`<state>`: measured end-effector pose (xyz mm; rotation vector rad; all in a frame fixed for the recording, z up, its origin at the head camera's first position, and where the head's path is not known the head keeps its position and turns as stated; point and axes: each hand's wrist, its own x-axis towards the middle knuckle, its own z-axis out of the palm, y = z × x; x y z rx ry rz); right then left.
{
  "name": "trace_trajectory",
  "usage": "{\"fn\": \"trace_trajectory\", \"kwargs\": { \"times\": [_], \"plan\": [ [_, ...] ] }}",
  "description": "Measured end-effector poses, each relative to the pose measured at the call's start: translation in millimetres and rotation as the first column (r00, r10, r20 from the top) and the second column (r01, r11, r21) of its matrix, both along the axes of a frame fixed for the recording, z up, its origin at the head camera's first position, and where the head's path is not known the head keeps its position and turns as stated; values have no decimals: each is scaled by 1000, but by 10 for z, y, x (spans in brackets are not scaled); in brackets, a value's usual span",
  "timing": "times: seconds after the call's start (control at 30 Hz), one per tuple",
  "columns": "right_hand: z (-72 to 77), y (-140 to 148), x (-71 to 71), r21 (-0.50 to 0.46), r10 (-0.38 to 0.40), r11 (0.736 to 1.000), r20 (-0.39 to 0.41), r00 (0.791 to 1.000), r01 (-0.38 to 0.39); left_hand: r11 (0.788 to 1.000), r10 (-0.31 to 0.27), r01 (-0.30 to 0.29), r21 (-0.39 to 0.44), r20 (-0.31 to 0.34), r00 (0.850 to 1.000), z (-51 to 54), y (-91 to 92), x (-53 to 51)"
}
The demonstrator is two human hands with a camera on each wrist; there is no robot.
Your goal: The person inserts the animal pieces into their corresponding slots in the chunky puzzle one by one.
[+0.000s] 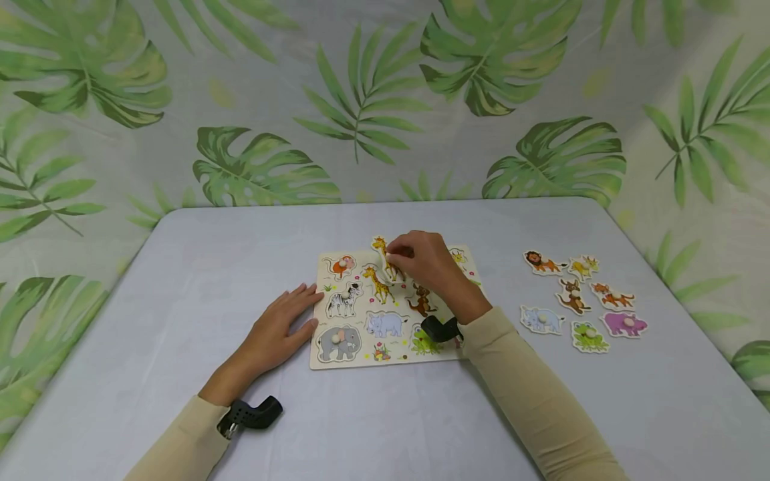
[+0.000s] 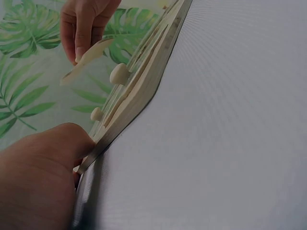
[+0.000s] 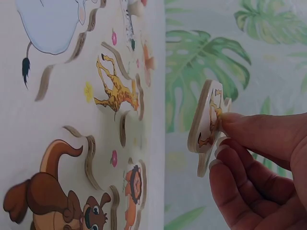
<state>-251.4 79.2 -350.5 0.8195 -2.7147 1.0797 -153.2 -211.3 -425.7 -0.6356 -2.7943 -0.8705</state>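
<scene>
I'm at the placing step, as I judge it: my right hand [image 1: 424,260] pinches the giraffe piece [image 3: 204,120] between thumb and fingers, holding it raised and tilted, clear of the board [image 1: 400,345]. In the head view it shows just beyond and to the right of the matching giraffe recess [image 1: 379,284]. My fingers hide the grip, so I can't tell whether I have it by a knob.

My left hand [image 1: 279,327] grasps nothing; its fingers lie extended, touching the board's left edge, probably to steady it.

The next move seems to call for bringing the giraffe over its recess, levelling it, lining up neck and legs, then lowering it. The monkey [image 1: 343,266], zebra [image 1: 343,300] and elephant [image 1: 339,344] already sit in the board; the loose animal pieces [image 1: 573,297] lie to its right.
</scene>
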Motion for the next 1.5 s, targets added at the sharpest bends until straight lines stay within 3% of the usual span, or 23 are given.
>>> {"fn": "trace_trajectory", "kwargs": {
  "times": [0.7,1.5],
  "plan": [
    [-96,-116,34,81,34,996,55,998,-39,1000,6,-6,-3,5,1000,15,22,10],
    [-173,-199,26,220,93,972,-49,994,-81,1000,12,-12,-7,13,1000,11,5,12]
  ]
}}
